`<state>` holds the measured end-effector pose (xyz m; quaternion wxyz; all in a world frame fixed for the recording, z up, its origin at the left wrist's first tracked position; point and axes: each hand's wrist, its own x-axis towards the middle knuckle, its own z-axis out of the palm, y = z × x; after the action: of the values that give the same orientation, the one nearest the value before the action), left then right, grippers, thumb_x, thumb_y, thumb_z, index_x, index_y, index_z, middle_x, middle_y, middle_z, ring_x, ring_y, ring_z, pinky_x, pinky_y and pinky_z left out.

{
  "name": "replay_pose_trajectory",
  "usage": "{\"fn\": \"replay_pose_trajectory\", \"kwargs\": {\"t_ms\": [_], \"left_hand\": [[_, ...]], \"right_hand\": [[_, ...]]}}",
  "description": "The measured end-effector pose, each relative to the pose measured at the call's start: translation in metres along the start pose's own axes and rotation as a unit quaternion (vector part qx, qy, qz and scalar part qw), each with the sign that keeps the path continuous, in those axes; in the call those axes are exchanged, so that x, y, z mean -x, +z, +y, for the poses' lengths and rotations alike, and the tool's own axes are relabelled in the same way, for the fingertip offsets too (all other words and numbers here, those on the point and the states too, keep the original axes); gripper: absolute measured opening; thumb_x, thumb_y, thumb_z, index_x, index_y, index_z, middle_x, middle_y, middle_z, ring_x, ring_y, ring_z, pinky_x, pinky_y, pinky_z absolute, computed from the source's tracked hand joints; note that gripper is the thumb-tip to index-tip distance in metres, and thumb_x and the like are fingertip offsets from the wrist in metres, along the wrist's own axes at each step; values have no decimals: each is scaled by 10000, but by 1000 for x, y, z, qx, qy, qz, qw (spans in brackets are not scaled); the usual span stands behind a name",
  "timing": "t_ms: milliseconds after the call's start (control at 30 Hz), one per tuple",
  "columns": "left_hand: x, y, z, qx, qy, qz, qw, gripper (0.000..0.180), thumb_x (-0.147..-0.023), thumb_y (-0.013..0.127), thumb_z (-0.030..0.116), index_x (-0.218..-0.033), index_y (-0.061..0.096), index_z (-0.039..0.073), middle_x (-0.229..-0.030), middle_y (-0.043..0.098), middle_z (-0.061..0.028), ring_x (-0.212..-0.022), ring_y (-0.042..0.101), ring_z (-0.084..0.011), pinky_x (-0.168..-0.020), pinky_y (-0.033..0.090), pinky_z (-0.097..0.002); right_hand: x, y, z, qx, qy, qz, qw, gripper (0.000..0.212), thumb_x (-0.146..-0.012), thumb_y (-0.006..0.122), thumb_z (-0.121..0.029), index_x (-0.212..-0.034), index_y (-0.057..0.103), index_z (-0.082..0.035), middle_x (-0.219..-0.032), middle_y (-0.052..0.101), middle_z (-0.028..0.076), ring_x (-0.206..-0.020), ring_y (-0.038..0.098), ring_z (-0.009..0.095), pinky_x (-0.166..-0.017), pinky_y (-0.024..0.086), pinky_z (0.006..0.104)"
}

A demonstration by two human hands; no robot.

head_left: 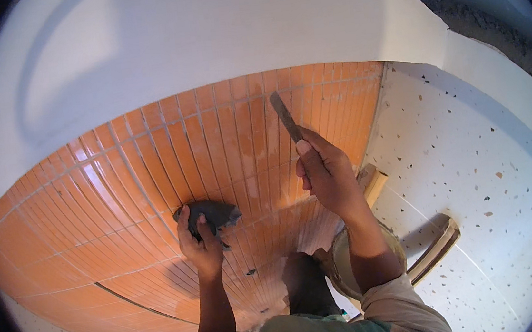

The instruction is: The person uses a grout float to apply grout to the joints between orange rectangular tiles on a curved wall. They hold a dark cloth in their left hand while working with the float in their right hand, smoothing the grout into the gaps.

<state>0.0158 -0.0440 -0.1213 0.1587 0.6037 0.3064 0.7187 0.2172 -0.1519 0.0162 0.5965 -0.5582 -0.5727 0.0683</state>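
My left hand (202,241) grips a dark grey, curved piece (216,214) with a ragged right edge, its thumb pressed on top. It could be a piece of rubber or a broken bowl; I cannot tell which. The piece is in front of a wall of orange tiles (212,149) with narrow vertical grooves and pale joints. Higher and to the right, my right hand (328,169) is closed around a narrow, flat grey blade (284,115). Its blunt end points up and left, over the upper tile rows. Whether the blade touches the tiles is unclear.
A round bucket (342,265) stands beside my right forearm. Near it are a wooden piece (375,187) and a long wooden piece (437,248) on a speckled white surface (471,144). White plaster (219,31) borders the tiles above. A dark gap (141,302) runs through the lower-left tiles.
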Motion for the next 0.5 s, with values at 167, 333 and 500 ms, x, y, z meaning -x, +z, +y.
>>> {"fn": "replay_pose_trajectory", "kwargs": {"t_ms": [167,333,500], "left_hand": [[4,0,-12,34,-21,0,999,333,-948,533,29,-1261,489,-75,-1138,573,-197,-1029,568,-233,-887,466,-320],[7,0,-8,41,-50,2,998,330,-950,543,41,-1252,502,-85,-1167,580,-226,-1070,575,-254,-897,473,-334],[0,-7,-5,-20,5,-2,1000,328,-950,548,48,-1248,509,-82,-1162,586,-212,-1037,586,-253,-893,474,-335]], "right_hand": [[-7,4,-6,-21,4,-16,1000,371,-1024,426,-232,-1310,514,-13,-652,503,-2,-514,472,61,-475,404,222],[-6,3,-7,0,9,-25,1000,374,-1023,428,-238,-1307,515,-11,-650,507,1,-517,477,68,-478,410,231],[14,-21,3,86,102,-162,978,371,-1013,437,-221,-1308,521,-13,-655,516,4,-532,485,77,-495,417,235]]}}
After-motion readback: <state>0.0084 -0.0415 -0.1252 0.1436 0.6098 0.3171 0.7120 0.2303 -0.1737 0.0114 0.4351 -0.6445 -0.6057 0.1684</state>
